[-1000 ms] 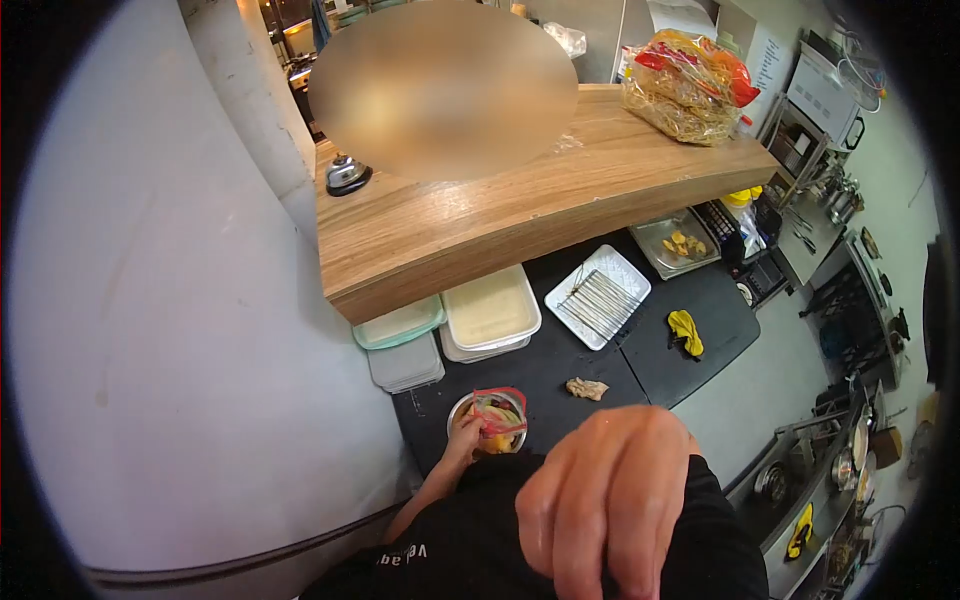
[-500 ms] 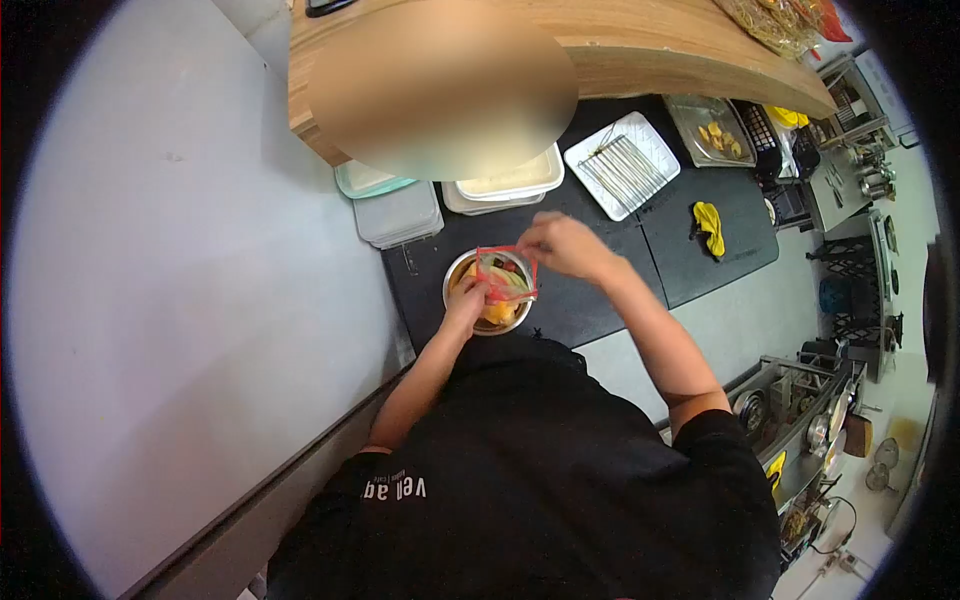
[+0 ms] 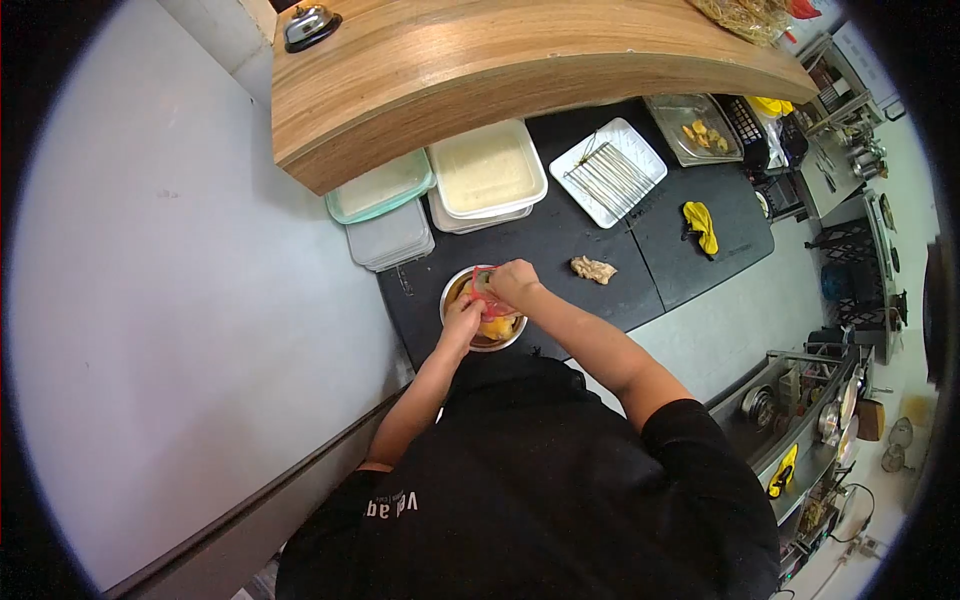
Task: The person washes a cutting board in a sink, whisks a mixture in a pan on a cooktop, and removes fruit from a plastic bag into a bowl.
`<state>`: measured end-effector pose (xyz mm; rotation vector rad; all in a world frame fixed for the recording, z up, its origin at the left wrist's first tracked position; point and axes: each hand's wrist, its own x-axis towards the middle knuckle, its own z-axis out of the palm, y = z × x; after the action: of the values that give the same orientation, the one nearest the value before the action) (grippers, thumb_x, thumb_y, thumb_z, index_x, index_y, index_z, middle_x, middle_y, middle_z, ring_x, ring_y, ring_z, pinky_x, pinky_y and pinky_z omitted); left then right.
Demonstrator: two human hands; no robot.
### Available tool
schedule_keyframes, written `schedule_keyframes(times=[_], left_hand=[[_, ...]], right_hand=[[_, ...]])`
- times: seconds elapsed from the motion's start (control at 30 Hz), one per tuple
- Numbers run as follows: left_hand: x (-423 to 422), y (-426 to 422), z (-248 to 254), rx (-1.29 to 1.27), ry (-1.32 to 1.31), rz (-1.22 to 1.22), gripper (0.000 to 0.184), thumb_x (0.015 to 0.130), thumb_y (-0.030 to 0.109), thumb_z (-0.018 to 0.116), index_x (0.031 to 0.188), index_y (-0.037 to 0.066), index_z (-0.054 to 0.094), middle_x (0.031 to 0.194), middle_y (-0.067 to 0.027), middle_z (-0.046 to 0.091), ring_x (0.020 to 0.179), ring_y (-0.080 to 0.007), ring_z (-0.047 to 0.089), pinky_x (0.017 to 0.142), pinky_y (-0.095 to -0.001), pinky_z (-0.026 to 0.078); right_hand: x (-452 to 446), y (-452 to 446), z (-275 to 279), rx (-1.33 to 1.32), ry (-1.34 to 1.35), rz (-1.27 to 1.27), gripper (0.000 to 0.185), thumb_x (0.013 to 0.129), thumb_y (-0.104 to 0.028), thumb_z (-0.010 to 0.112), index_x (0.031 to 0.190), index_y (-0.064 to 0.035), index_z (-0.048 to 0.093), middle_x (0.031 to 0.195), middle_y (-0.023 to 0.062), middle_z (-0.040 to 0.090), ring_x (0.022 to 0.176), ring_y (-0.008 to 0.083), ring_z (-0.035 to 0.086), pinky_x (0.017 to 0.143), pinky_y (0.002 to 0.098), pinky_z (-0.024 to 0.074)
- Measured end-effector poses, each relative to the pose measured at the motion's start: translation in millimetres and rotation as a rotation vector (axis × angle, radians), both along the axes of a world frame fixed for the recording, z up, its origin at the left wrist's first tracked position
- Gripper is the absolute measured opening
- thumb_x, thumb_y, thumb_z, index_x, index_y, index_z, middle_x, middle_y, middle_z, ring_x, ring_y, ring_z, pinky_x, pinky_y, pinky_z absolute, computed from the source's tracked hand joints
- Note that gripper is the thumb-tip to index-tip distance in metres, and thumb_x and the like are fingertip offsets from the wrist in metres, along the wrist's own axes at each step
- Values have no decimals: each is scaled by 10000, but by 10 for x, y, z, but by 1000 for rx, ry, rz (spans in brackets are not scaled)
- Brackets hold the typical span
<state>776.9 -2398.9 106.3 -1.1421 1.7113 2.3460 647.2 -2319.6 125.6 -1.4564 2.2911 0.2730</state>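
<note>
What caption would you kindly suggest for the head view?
Left hand and right hand at a red-edged clear plastic bag over a round metal bowl on a black table.

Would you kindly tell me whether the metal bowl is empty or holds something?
The metal bowl is not empty: yellow food shows inside its rim, near the left hand.

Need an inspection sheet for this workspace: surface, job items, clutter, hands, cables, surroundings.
Surface: black table, seam across it.
Job's things: metal bowl holding yellow food; red-edged clear bag over it.
Clutter: beige lump; yellow-and-black item, possibly a glove; skewers on white tray.
Left hand: gripping the bag.
Right hand: at the bag, fingertips hidden.
Cables: black cable at far right, off the table.
Surroundings: wooden counter bearing call bell.
</note>
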Motion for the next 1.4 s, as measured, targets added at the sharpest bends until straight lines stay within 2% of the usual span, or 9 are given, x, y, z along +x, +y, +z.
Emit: schedule_keyframes(times=[0.47, 0.53, 0.73, 0.8, 0.87, 0.9, 0.97, 1.17, 1.4], left_hand=[[-9, 12, -116, 19, -7, -11, 133, 829, 73, 507, 914, -4, 574, 833, -63, 598, 705, -168, 594, 705, -286, 483], [-5, 13, -128, 18, 9, -5, 135, 830, 75, 505, 914, -5, 575, 836, -63, 597, 712, -167, 593, 704, -287, 487], [-14, 11, -2, 21, 9, 6, 170, 823, 81, 502, 938, -7, 591, 866, -64, 607, 780, -151, 590, 720, -271, 481], [-16, 5, -2, 32, 3, -1, 191, 819, 83, 500, 956, -2, 604, 891, -67, 618, 820, -139, 589, 740, -255, 469], [-12, -15, -118, -19, 1, -51, 181, 829, 85, 506, 956, 2, 603, 890, -63, 619, 807, -134, 590, 713, -254, 484], [-2, -16, -130, -19, 1, -54, 181, 829, 85, 506, 956, 2, 603, 890, -63, 619, 807, -134, 590, 713, -254, 484], [-30, -8, -149, 9, 51, -41, 178, 842, 102, 506, 953, 3, 604, 871, -58, 616, 764, -135, 588, 689, -258, 491], [-68, -21, -180, 95, 84, 33, 185, 868, 125, 491, 939, -5, 602, 832, -67, 615, 696, -139, 590, 674, -266, 492], [-39, -36, -140, 0, 101, 63, 203, 870, 131, 477, 925, -20, 602, 822, -70, 620, 696, -127, 586, 646, -252, 479]], right_hand=[[37, 50, -46, 40, 8, 50, 175, 805, -201, 586, 899, -97, 692, 913, 71, 694, 841, 215, 681, 682, 330, 541], [43, 84, -52, -41, -51, 47, 191, 787, -182, 567, 860, -48, 683, 870, 142, 678, 822, 254, 675, 692, 369, 543], [-47, 304, 254, -318, -79, -112, 196, 750, -151, 581, 843, 1, 661, 867, 187, 650, 787, 291, 655, 706, 378, 535], [-219, 496, 428, -523, -182, -81, 173, 760, -103, 596, 870, 19, 651, 837, 148, 651, 752, 256, 644, 694, 338, 533], [-303, 639, 567, -591, -1014, -635, 228, 818, -80, 586, 1019, 22, 618, 859, 97, 637, 746, 182, 624, 697, 286, 527], [-290, 692, 628, -592, -1013, -638, 228, 818, -80, 586, 1019, 22, 618, 859, 97, 637, 746, 182, 624, 697, 286, 527], [-260, 802, 736, -828, -1449, -905, 303, 888, -109, 570, 1160, 22, 547, 942, 68, 605, 761, 127, 596, 715, 257, 511], [-150, 945, 758, -941, -1787, -953, 338, 933, -91, 495, 1244, 39, 471, 1002, 81, 585, 797, 122, 594, 724, 236, 507], [-156, 915, 759, -990, -1848, -910, 318, 946, -83, 459, 1243, 34, 466, 965, 84, 593, 785, 125, 591, 690, 236, 503]])
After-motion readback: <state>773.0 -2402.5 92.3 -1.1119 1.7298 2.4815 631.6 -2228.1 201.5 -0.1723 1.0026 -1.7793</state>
